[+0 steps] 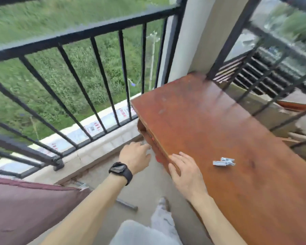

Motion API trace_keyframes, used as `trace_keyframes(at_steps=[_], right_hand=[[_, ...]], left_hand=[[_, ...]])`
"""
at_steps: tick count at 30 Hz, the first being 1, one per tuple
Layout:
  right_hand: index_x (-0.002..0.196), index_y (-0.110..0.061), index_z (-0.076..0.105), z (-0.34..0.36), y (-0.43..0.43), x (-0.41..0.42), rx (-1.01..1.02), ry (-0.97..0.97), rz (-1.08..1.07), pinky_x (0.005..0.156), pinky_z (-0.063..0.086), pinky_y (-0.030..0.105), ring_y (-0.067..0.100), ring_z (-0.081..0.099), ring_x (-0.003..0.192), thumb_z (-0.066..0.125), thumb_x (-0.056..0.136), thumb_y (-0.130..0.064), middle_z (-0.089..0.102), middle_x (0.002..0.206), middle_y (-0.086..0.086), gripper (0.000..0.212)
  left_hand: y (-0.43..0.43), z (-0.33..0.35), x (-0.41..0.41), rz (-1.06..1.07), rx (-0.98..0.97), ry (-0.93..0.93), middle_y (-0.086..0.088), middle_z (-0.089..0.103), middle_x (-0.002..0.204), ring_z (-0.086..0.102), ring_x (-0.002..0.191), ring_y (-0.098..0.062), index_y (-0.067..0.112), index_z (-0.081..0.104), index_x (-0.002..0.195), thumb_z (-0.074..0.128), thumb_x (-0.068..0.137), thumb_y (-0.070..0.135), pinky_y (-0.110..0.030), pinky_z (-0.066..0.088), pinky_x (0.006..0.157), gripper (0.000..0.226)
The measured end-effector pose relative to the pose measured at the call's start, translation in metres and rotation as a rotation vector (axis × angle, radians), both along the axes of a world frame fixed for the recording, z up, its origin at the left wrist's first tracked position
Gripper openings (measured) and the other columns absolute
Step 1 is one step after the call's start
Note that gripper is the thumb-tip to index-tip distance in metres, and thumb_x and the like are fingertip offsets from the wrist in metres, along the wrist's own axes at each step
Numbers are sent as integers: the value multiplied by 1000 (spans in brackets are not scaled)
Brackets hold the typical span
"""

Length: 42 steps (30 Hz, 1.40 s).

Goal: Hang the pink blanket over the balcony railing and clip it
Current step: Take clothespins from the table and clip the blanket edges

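Both hands reach forward and down with nothing in them: the left hand [135, 155], with a black watch [121, 171] on its wrist, hangs in the air just off the near corner of the wooden table [219, 138], fingers loosely spread and pointing toward the table's edge, while the right hand [185, 171] lies palm down with open fingers on that same edge, fingertips over the rim. Largest of the task's things, the black metal railing [78, 35] runs across the upper left, its top rail sloping from lower left to upper right and its bars dropping to a pale ledge [99, 147]. A pink blanket [25, 214], dusky mauve with a darker stitched border, fills the lower left corner; it hangs as a broad flat sheet, its upper edge running from the left border toward the middle and slightly downward. At that edge's right end a small silvery clip [83, 186] seems to sit, though blur makes this uncertain. Two more light metal clips [224, 161] lie touching each other on the reddish-brown tabletop, just right of the right hand, their long axes roughly left to right. Grass shows beyond the bars.
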State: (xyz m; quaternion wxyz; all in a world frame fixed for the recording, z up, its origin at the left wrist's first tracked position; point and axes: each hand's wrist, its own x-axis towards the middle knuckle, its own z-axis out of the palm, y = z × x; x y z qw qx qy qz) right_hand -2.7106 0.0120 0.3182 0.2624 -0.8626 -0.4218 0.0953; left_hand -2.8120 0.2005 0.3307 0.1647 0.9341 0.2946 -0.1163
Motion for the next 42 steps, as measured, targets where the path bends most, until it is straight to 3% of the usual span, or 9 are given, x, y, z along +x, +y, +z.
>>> trace_keyframes(at_steps=[4, 11, 17, 24, 31, 35, 38, 42], right_hand=[[124, -23, 70, 25, -65, 25, -48, -19, -220, 112, 30, 24, 13, 50, 131, 62, 95, -28, 67, 127, -8, 31], [130, -22, 66, 31, -144, 77, -161, 5, -395, 109, 26, 20, 16, 48, 132, 60, 97, -28, 65, 131, -6, 34], [136, -22, 60, -7, -181, 156, -277, 102, -379, 110, 28, 20, 11, 43, 135, 55, 99, -30, 61, 135, -9, 38], [138, -20, 56, -66, -177, 274, -384, 145, -287, 105, 43, 31, 18, 49, 128, 57, 96, -26, 59, 136, -6, 42], [150, -27, 42, -105, -179, 304, -508, 178, -157, 107, 44, 40, 23, 41, 138, 58, 96, -33, 42, 155, -3, 57], [123, -20, 65, -133, -183, 292, -475, 79, -193, 82, 54, 41, 24, 57, 118, 74, 85, -27, 64, 127, -1, 39], [97, -16, 64, -135, -183, 282, -514, 31, -214, 66, 51, 38, 27, 62, 95, 81, 77, -22, 66, 96, 1, 27], [108, -18, 54, -117, -169, 265, -619, 131, -182, 78, 45, 38, 26, 54, 106, 58, 96, -35, 63, 108, 1, 21]], left_hand=[[-45, 19, 52, -159, -28, -107, 5, 65, 118, 60, 108, -22, 30, 61, 124, 46, 91, 38, -38, 54, 81, 37], [-120, 27, 134, -379, -85, -77, 3, 61, 126, 58, 114, -23, 32, 57, 129, 48, 94, 37, -37, 46, 90, 37], [-160, -11, 207, -385, -118, 67, -1, 59, 128, 55, 115, -28, 28, 57, 128, 48, 93, 37, -40, 45, 92, 37], [-184, -70, 294, -276, -122, 193, -5, 51, 131, 51, 116, -31, 20, 48, 128, 49, 91, 32, -42, 41, 91, 38], [-219, -111, 315, -233, -94, 233, -5, 45, 135, 52, 116, -30, 23, 41, 136, 54, 95, 31, -42, 43, 89, 44], [-216, -131, 300, -201, -75, 202, -5, 52, 125, 54, 109, -30, 22, 49, 119, 46, 98, 20, -39, 42, 79, 21], [-204, -126, 275, -100, -144, 187, -3, 58, 112, 57, 102, -29, 19, 49, 110, 44, 98, 24, -36, 38, 70, 13], [-174, -99, 223, 98, -285, 113, -1, 63, 101, 59, 85, -28, 20, 45, 102, 47, 97, 32, -36, 47, 64, 13]])
